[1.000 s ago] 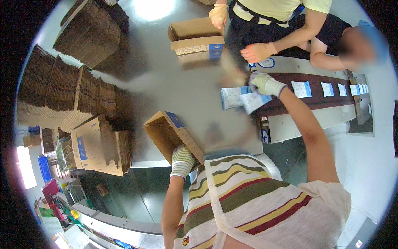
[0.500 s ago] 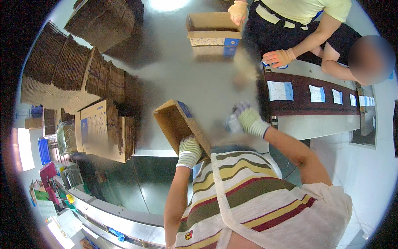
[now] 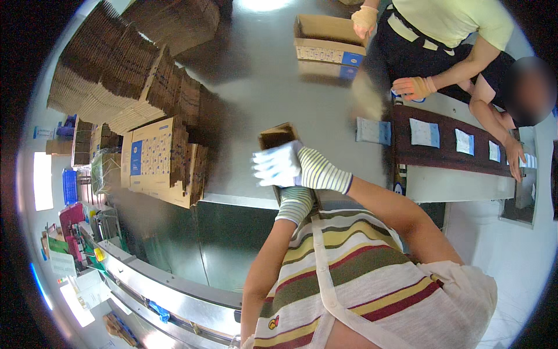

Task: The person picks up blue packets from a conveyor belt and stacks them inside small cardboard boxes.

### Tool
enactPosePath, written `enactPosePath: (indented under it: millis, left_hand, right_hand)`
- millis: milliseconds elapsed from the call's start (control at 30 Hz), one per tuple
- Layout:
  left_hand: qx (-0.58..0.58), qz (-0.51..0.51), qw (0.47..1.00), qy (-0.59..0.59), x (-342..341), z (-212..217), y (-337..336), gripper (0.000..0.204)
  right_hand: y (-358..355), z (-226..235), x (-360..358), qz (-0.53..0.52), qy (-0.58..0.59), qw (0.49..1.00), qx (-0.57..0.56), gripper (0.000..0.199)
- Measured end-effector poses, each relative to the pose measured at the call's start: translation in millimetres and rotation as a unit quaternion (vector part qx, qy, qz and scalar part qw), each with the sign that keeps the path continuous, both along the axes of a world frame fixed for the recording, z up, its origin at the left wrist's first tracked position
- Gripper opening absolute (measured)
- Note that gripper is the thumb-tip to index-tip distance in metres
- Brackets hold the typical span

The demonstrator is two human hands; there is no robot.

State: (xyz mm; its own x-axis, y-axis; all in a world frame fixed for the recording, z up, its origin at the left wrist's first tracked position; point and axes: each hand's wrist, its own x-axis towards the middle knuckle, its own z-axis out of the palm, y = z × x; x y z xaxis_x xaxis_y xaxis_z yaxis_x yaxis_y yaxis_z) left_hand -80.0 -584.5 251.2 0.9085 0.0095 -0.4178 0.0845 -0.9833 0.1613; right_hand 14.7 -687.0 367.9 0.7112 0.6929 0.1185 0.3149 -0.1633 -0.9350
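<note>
An open cardboard carton stands at the table's near edge, close to my body and largely hidden by my hands. My right hand, in a striped knit glove, reaches across the carton's opening. It grips a white packet, smeared by motion. Below it, my left hand, gloved alike, is at the carton's near end with its fingers hidden. On the table to the right, by the belt's end, lies a white-and-blue packet.
A dark red conveyor belt carries several packets on the right. Across the table a co-worker's gloved hand is over the belt's end, near another open carton. Stacks of flattened cartons line the left side.
My right hand has swung left from the table onto the carton, bringing a packet. A packet has come off the belt onto the table. The whole view has shifted.
</note>
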Motion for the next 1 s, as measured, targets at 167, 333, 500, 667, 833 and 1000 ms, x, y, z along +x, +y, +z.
enactPosePath:
  millis: [167, 333, 500, 667, 833, 1000]
  left_hand:
    - [0.005, -0.071, 0.992, 0.104, 11, 89, -19, 0.051]
    - [-0.162, -0.033, 0.961, -0.223, -2, 178, 11, 0.022]
    - [-0.094, -0.031, 0.967, -0.234, 65, 156, 35, 0.021]
    - [0.001, -0.013, 1.0, -0.007, 93, 124, 26, 0.022]
    - [-0.028, 0.01, 0.994, 0.108, 90, 56, 24, 0.041]
    - [-0.116, -0.155, 0.977, 0.086, 80, 18, 56, 0.036]
  right_hand:
    - [-9, 16, -4, 0.067, -0.255, 0.896, -0.358, 0.053]
    - [-6, -22, 0, 0.043, -0.291, 0.865, -0.406, 0.055]
    - [1, 30, -7, 0.11, -0.356, 0.83, -0.416, 0.063]
    - [-57, 24, -13, 0.001, -0.289, 0.94, -0.18, 0.055]
    - [-101, 3, -24, -0.05, -0.216, 0.951, -0.215, 0.049]
    - [-125, -15, -35, -0.056, -0.096, 0.949, -0.296, 0.043]
